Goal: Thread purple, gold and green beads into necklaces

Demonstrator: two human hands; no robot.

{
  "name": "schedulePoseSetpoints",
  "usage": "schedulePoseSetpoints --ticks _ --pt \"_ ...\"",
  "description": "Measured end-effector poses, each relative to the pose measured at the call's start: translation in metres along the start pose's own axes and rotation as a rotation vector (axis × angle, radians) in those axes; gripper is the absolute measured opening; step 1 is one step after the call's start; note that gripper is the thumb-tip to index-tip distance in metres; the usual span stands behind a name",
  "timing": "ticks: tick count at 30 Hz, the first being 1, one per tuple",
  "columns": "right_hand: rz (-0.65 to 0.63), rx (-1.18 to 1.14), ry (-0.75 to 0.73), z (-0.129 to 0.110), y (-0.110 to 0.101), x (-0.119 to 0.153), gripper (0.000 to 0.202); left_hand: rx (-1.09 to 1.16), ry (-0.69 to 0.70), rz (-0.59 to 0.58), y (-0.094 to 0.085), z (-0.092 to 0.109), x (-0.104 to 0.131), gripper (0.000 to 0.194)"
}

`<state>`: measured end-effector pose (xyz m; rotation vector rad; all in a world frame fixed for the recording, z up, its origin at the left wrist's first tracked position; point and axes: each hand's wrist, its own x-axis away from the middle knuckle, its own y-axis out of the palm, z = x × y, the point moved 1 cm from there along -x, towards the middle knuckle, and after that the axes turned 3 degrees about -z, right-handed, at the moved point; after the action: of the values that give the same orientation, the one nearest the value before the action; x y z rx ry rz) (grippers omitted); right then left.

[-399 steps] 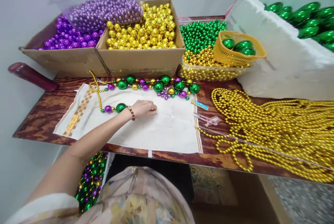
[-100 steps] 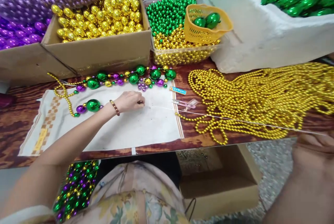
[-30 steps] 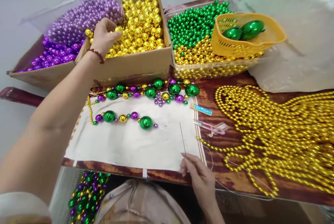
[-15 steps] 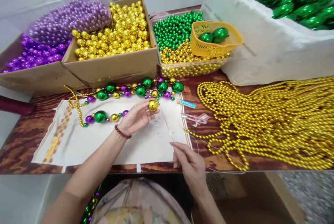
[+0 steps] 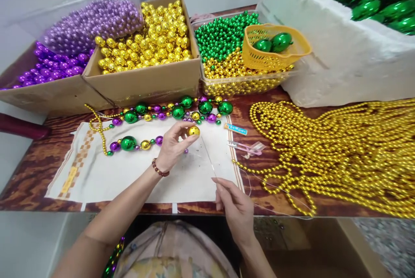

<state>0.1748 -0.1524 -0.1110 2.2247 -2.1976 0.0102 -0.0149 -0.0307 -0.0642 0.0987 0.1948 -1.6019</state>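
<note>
Over the white cloth, my left hand grips a shiny gold bead between thumb and fingers. My right hand, near the table's front edge, pinches the lower end of a long thin needle. The needle's upper end reaches close to the gold bead; I cannot tell whether they touch. A strand of purple, green and gold beads lies on the cloth left of my left hand, partly hidden behind it. More strung beads lie along the cloth's far edge.
Behind stand boxes of purple beads and gold beads, a tub of green beads, a yellow basket and a white foam box. Right of the cloth are a blue-labelled item, pink snips and gold bead chains.
My left hand has turned so that its thumb lies across the front, still with the gold bead at the fingertips. My right hand and the needle have hardly moved; the view has shifted slightly.
</note>
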Motion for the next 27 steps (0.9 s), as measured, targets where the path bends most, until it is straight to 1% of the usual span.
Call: schedulePoseSetpoints --ticks 2,4,10,14,17,27 --pt "0.01 -0.014 0.0 0.002 0.004 0.002 0.021 -0.046 0.038 0.021 0.0 0.001 0.001 0.027" --pt "0.011 -0.026 0.002 0.004 0.008 0.003 0.021 -0.027 0.032 0.05 0.0 0.003 0.001 0.027" --pt "-0.056 -0.018 -0.012 0.008 0.018 0.005 0.023 0.233 -0.12 0.147 -0.001 0.007 -0.005 0.027" --pt "-0.079 -0.004 -0.012 0.01 0.022 0.005 0.024 0.407 -0.229 0.118 -0.001 0.013 -0.01 0.028" --pt "-0.076 -0.004 -0.007 0.011 0.023 0.005 0.024 0.496 -0.275 0.084 -0.001 0.016 -0.011 0.029" --pt "-0.055 -0.025 0.001 0.009 0.028 0.001 0.024 0.544 -0.338 0.01 0.003 0.014 -0.003 0.03"
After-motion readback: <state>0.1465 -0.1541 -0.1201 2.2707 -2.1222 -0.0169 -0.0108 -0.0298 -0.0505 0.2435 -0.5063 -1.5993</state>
